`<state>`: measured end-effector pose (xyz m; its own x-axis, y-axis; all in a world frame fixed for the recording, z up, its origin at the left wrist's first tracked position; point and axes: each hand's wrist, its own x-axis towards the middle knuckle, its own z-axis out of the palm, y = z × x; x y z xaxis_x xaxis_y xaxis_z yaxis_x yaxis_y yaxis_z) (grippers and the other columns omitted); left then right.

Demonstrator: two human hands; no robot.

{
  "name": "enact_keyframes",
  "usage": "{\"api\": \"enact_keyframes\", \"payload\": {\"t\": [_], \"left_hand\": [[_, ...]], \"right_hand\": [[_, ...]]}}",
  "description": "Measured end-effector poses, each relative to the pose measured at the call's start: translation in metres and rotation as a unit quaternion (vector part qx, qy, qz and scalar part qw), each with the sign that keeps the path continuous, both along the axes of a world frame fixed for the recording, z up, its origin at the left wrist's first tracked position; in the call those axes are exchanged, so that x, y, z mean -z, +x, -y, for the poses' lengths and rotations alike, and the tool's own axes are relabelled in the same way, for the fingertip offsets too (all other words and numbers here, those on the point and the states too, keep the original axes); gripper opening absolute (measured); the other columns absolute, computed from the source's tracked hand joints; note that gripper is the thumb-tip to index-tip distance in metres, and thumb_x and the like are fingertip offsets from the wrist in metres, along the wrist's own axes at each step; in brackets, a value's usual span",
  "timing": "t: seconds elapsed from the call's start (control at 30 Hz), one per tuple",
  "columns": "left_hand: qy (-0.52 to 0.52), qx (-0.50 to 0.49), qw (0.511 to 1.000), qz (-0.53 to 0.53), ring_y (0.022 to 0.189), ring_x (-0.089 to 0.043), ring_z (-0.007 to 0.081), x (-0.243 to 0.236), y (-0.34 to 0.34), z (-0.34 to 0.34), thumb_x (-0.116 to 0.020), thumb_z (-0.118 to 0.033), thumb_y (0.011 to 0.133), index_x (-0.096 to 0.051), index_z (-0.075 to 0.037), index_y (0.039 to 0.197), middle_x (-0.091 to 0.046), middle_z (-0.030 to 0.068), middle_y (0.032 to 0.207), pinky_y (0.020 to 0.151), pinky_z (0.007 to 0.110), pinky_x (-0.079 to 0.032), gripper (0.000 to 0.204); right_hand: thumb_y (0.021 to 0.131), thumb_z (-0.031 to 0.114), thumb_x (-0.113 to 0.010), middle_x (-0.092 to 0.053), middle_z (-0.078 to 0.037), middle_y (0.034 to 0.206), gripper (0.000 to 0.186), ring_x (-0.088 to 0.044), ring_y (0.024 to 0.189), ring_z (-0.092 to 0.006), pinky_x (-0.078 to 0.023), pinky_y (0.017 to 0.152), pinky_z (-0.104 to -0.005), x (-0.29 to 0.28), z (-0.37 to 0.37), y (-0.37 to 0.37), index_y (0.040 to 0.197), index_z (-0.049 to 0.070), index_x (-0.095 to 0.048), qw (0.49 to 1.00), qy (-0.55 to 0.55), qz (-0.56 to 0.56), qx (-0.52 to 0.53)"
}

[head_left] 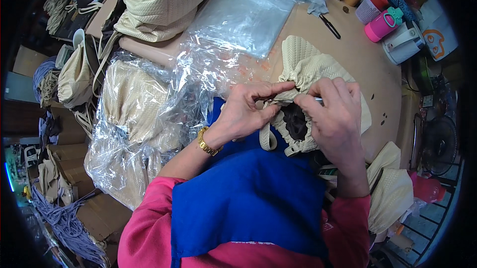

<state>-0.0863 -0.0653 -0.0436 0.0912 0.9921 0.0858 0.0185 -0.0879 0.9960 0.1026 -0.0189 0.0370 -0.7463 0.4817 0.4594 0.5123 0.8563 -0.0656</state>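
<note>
The left hand (243, 109) pinches the gathered edge of a cream bag (318, 66) between thumb and fingers; the right hand (335, 119) grips the same edge just beside it (something small and shiny shows at its fingers, too hidden to name). The bag lies on the table (310, 24), its body beyond the grip, its dark lining (295, 121) between the hands and nearer the person. Clear plastic (196, 66) lies left, a pen (330, 27) farther off.
</note>
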Motion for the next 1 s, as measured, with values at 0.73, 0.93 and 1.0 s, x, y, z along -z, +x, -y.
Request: {"api": "enact_keyframes", "payload": {"t": [0.73, 0.93, 1.0], "left_hand": [[-0.079, 0.027, 0.987, 0.138, 0.096, -0.065, 0.0062, 0.005, -0.006, -0.006, -0.073, 0.002, 0.085, -0.061, 0.001, 0.132, -0.072, 0.0055, 0.111, 0.085, 0.022, -0.053, 0.049], [-0.083, 0.029, 0.988, 0.126, 0.097, -0.064, 0.0061, 0.003, -0.006, -0.005, -0.074, 0.001, 0.086, -0.061, 0.001, 0.132, -0.071, 0.0053, 0.113, 0.086, 0.022, -0.053, 0.048], [-0.090, 0.028, 0.986, 0.138, 0.097, -0.064, 0.0061, 0.005, -0.007, -0.005, -0.073, 0.001, 0.086, -0.062, 0.001, 0.132, -0.071, 0.0052, 0.114, 0.086, 0.022, -0.053, 0.048]], "right_hand": [[0.083, -0.006, -0.063, -0.057, -0.013, 0.086, 0.010, -0.061, 0.076, -0.0283, -0.048, 0.066, -0.0363, 0.051, -0.018, 0.021, 0.090, 0.000, -0.061, 0.943, -0.268, -0.195, 0.014], [0.083, -0.007, -0.063, -0.058, -0.011, 0.085, 0.010, -0.060, 0.074, -0.0266, -0.047, 0.066, -0.0341, 0.048, -0.020, 0.021, 0.090, -0.001, -0.060, 0.910, -0.369, -0.181, 0.055], [0.084, -0.007, -0.062, -0.058, -0.011, 0.083, 0.009, -0.059, 0.073, -0.0255, -0.046, 0.065, -0.0341, 0.042, -0.019, 0.020, 0.090, -0.001, -0.060, 0.889, -0.415, -0.190, 0.039]]}}
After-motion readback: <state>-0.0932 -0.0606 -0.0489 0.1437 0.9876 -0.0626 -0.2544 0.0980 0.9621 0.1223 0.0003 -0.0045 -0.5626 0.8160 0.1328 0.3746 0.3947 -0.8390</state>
